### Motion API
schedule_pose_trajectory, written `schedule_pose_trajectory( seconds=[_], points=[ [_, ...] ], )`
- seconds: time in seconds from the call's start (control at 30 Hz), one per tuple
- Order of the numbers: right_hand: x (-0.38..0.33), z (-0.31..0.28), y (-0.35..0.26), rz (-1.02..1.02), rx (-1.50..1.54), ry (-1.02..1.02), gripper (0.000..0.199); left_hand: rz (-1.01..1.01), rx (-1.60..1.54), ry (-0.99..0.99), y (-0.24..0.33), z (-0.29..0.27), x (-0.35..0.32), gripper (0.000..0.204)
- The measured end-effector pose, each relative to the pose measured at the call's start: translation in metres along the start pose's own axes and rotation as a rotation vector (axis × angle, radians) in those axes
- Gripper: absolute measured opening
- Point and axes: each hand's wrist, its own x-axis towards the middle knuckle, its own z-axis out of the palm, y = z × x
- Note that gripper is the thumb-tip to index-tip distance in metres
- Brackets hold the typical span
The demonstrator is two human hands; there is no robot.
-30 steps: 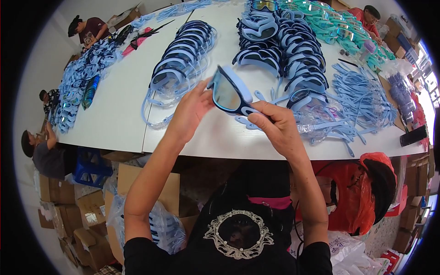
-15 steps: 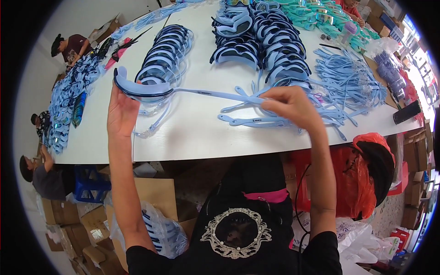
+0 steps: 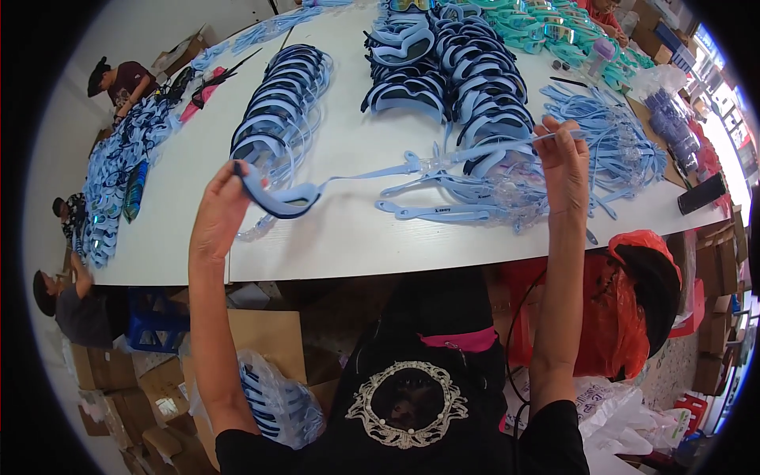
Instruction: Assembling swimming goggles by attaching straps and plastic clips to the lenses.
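My left hand (image 3: 222,207) is closed on one end of a pair of light blue swim goggles (image 3: 286,199), held above the table. From their other side a light blue strap (image 3: 495,148) stretches rightward across the tabletop, with a clear plastic buckle (image 3: 432,165) partway along it. The far end of this strap is pinched between the fingers of my right hand (image 3: 564,154). Beneath the strap lie several loose light blue straps (image 3: 439,210) with clear fittings. A row of strapped goggles (image 3: 277,103) stands just beyond my left hand.
Two more goggle rows (image 3: 492,99) run down the middle of the white table (image 3: 340,237). Light blue straps (image 3: 606,146) are heaped at right, near a black cylinder (image 3: 703,194). Green goggles (image 3: 546,28) lie far right. Co-workers sit along the left, by another blue heap (image 3: 119,174).
My right hand has moved right and slightly away, and the strap now extends much farther, with the clear buckle showing midway. The goggles in my left hand have lowered and tilted.
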Motion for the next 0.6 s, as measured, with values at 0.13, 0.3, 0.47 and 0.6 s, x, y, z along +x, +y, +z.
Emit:
schedule_pose_trajectory(
  seconds=[0.13, 0.3, 0.47, 0.6],
  points=[
    [-0.012, 0.037, 0.014, 0.010, 0.184, -0.204, 0.014, -0.071, 0.465, -0.193, 0.000, 0.088, 0.008, 0.015],
    [-0.046, 0.106, 0.007, 0.070, -0.514, -0.478, 0.016, 0.014, 0.674, -0.277, -0.011, 0.144, 0.014, 0.017],
    [-0.053, 0.126, 0.016, -0.279, -0.878, -0.575, 0.015, -0.001, 0.667, -0.336, -0.008, 0.163, 0.011, 0.025],
    [-0.056, 0.128, 0.019, -0.425, -0.948, -0.512, 0.019, -0.038, 0.621, -0.387, -0.010, 0.161, 0.012, 0.030]
  ],
)
